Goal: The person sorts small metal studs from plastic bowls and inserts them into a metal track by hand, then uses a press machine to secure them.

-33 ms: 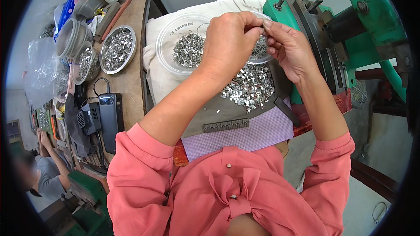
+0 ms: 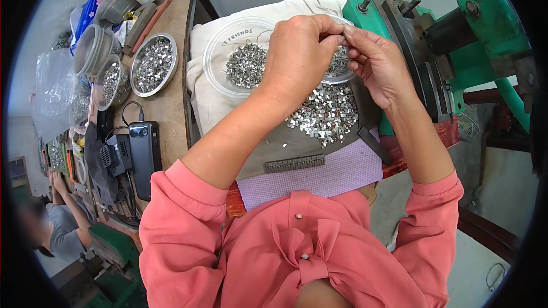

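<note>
My left hand (image 2: 299, 51) and my right hand (image 2: 378, 63) meet fingertip to fingertip above a round container of small metal parts (image 2: 338, 68). Both hands pinch at the same spot; what they hold is too small and hidden to name. Under my left wrist lies a clear lid (image 2: 212, 63) heaped with small bent metal pieces (image 2: 245, 67). A loose pile of shiny flat metal pieces (image 2: 325, 114) spreads over the dark cloth just below my hands. Closer to me, a dark slotted metal bar (image 2: 295, 163) rests along the edge of a lilac cloth (image 2: 319, 179).
A green machine (image 2: 491, 20) stands close on the right. The wooden bench (image 2: 174, 91) at left carries a round tray of metal pieces (image 2: 153, 64), a tub (image 2: 111, 82), a black power bank (image 2: 145, 154) and cables. Another person's arm (image 2: 71, 205) shows at far left.
</note>
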Available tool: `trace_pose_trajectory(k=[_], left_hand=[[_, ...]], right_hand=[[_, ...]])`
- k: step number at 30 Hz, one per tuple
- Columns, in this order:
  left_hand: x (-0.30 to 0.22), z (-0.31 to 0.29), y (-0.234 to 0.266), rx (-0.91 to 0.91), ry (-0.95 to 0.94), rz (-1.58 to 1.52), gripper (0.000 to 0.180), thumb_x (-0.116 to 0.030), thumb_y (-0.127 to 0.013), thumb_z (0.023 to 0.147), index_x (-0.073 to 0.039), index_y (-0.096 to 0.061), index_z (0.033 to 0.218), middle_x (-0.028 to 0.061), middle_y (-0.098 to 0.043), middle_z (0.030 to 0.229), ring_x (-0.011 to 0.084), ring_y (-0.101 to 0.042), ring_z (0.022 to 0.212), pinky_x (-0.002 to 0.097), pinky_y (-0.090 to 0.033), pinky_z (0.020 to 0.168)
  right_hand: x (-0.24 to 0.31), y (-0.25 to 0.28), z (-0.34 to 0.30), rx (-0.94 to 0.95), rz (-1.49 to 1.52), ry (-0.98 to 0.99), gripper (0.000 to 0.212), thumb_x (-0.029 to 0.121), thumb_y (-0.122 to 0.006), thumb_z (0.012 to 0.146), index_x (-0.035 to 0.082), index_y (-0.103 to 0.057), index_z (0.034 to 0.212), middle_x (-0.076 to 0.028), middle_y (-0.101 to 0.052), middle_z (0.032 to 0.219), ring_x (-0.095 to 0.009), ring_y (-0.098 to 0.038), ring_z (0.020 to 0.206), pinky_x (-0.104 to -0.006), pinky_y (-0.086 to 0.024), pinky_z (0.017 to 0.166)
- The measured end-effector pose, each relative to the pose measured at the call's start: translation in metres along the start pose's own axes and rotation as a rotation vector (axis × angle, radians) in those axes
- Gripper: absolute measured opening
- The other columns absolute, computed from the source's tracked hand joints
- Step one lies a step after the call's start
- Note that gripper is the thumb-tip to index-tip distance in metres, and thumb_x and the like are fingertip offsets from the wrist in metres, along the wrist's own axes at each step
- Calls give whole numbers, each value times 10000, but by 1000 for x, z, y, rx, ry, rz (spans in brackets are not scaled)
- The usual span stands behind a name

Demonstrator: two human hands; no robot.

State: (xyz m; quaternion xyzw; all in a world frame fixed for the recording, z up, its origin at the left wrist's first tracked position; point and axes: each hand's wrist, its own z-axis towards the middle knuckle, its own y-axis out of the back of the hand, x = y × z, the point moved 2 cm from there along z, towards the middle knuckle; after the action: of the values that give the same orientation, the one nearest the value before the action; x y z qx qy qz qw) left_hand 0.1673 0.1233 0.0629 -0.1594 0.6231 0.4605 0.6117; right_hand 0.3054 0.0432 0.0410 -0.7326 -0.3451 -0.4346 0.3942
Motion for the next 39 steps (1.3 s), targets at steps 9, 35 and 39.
trace_pose_trajectory(k=[9, 35, 39], left_hand=[[7, 13, -1, 24, 3, 75, 137, -19, -675, 843, 58, -720, 946, 88, -742, 840, 105, -674, 767, 262, -543, 709], [13, 7, 5, 143, 255, -500, 65, -52, -698, 892, -4, -658, 908, 61, -696, 878, 102, -657, 807, 240, -545, 780], [17, 9, 3, 145, 244, -529, 56, -44, -694, 885, -10, -650, 893, 58, -693, 867, 101, -653, 800, 242, -546, 775]], right_hand=[[-3, -8, -5, -88, -103, 78, 227, 223, -656, 986, 14, -720, 1048, 20, -666, 869, -39, -563, 712, -209, -532, 612], [-1, -10, -4, -79, -293, 330, 195, 173, -694, 948, -1, -725, 1029, -5, -682, 834, -69, -594, 608, -223, -494, 553], [2, -12, -6, -112, -503, 444, 175, 158, -678, 955, -2, -729, 1003, -14, -687, 827, -69, -603, 608, -217, -477, 551]])
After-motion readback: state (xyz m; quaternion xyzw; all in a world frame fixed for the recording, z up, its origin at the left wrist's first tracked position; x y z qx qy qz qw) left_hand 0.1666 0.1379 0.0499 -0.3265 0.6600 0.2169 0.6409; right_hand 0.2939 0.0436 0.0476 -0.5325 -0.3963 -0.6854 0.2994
